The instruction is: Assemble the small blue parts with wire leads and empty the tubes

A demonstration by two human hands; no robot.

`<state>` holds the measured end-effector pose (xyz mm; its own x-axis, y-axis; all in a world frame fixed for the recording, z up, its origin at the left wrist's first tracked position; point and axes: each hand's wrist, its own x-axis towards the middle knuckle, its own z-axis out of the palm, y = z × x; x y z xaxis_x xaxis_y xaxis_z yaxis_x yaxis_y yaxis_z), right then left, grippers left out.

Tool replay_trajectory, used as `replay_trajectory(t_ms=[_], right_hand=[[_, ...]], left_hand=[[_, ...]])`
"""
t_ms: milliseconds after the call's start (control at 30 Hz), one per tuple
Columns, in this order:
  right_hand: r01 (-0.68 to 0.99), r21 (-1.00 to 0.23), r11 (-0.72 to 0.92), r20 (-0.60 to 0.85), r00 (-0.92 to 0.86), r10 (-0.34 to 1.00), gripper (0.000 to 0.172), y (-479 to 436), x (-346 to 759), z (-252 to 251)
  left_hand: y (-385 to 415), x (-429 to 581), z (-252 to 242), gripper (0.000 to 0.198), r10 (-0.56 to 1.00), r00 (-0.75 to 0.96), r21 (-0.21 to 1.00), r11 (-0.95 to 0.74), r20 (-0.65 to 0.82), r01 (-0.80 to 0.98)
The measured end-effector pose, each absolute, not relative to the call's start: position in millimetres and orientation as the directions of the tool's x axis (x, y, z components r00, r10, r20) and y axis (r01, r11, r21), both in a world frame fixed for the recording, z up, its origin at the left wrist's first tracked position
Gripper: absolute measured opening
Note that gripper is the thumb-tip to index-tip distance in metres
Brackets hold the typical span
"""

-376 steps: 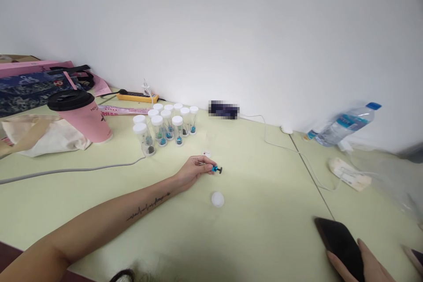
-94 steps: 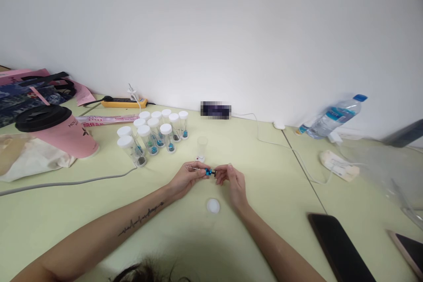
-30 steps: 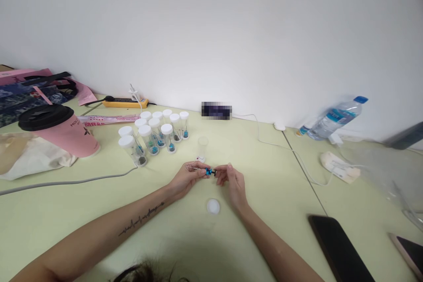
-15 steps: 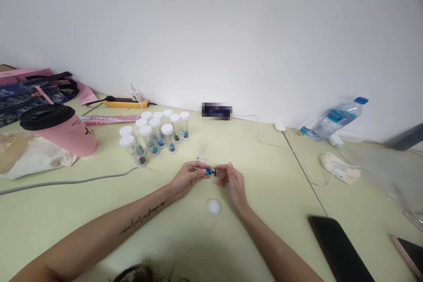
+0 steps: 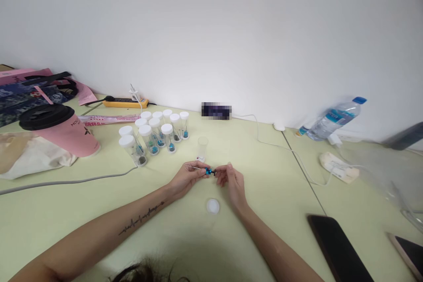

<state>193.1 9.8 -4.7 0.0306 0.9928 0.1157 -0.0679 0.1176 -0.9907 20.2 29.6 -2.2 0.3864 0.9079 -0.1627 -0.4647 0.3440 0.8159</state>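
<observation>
Altogether, two hands (image 5: pixel 185 178) (image 5: pixel 235 185), one blue piece (image 5: pixel 208 171).

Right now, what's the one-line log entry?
left hand: holds blue-black piece; right hand: beside its black end; white lid: on table; clear tube: beyond hands

The left hand (image 5: pixel 185 179) is pinching a small blue-and-black piece (image 5: pixel 208 171) between thumb and fingers, thin rods (image 5: pixel 194 167) running back over the hand. The right hand (image 5: pixel 234 185) is curling its fingers at the dark end, contact being unclear. A clear tube (image 5: pixel 202 146) is standing just beyond the left fingers; a white cap (image 5: pixel 213 206) is lying on their near side; white-capped tubes (image 5: pixel 152 142) are clustering farther left.
</observation>
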Motion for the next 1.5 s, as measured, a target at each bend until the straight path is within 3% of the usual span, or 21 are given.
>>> replay_trajectory(t_ms=[1500], right_hand=[[-0.083, -0.993, 0.086, 0.085, 0.020, 0.996, 0.054, 8.5, 193.1, -0.7]], left_hand=[[29.7, 20.7, -2.1, 0.023, 0.909, 0.381, 0.818, 0.344, -0.167, -0.461]])
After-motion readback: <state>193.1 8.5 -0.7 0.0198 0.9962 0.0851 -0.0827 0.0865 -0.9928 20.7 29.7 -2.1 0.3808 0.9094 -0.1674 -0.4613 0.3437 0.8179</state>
